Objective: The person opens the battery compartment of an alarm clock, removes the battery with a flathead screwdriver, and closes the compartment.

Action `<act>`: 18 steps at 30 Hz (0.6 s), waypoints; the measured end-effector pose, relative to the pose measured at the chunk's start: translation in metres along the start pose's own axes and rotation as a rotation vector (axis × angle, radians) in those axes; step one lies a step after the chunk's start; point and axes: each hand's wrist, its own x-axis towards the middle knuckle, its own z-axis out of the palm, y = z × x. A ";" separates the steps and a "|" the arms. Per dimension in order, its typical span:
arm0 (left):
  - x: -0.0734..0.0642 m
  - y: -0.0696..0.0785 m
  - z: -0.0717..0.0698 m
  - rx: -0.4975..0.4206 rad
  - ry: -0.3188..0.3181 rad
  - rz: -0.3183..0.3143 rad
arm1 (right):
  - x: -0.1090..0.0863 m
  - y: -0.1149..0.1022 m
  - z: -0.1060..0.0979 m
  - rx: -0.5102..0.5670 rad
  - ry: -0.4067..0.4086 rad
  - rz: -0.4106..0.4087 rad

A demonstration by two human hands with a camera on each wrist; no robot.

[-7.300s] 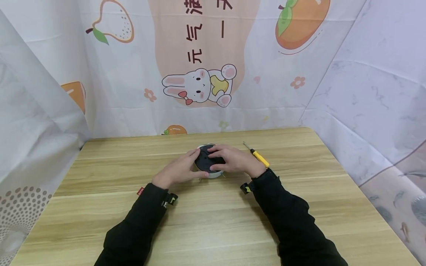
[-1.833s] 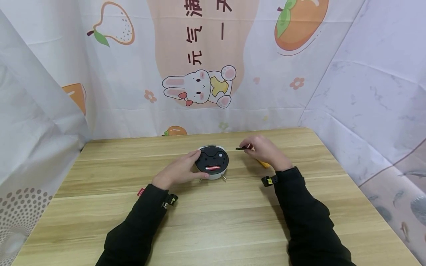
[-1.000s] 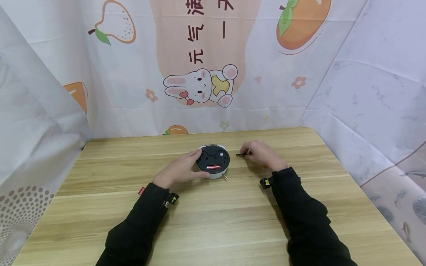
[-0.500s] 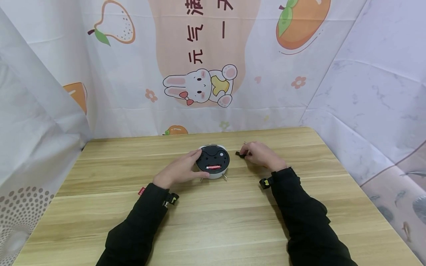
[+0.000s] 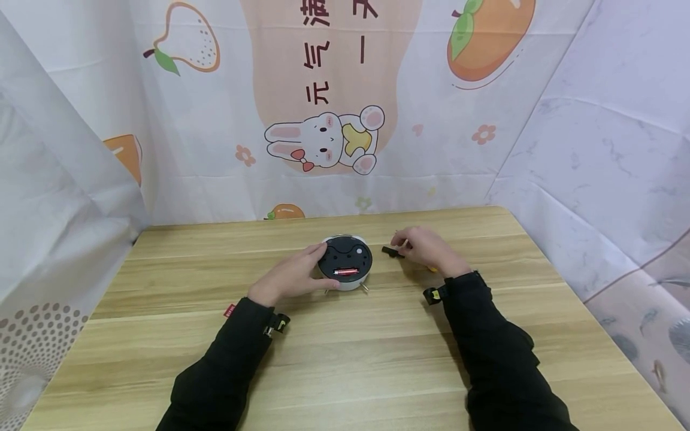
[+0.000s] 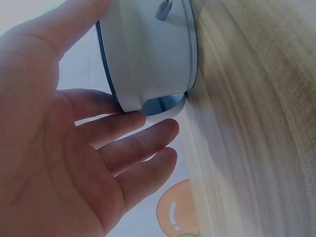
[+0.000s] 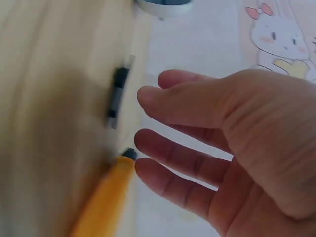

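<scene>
A round white alarm clock [image 5: 356,249] lies back-up on the wooden table, its black back facing me. Its battery slot is uncovered and a red-and-silver battery [image 5: 345,272] sits inside. My left hand [image 5: 293,275] holds the clock's left side between thumb and fingers; in the left wrist view the other fingers [image 6: 143,148] extend past the white casing. Just right of the clock, the small black battery cover [image 5: 392,252] lies on the table. Above it hovers my right hand [image 5: 426,248], fingers loosely bent and apart from the cover in the right wrist view.
A screwdriver with a yellow handle [image 7: 106,197] lies beside the cover, mostly hidden under my right hand in the head view. Behind the table's far edge hangs a printed curtain [image 5: 205,137]. The table surface [image 5: 345,359] extends towards me.
The battery cover has come off the clock, exposing the battery. My right hand carried it to the right, laid it down and let go, lifting slightly. My left hand stays on the clock.
</scene>
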 end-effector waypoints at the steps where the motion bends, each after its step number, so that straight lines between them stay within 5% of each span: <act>1: 0.000 0.000 0.000 0.002 0.000 -0.001 | -0.001 0.001 -0.002 0.004 0.015 0.006; 6: 0.000 0.000 0.001 0.007 0.004 0.000 | -0.007 0.005 -0.013 0.025 0.039 0.062; 18: 0.000 0.000 0.000 -0.006 0.000 -0.012 | -0.016 0.014 -0.018 0.054 -0.103 0.197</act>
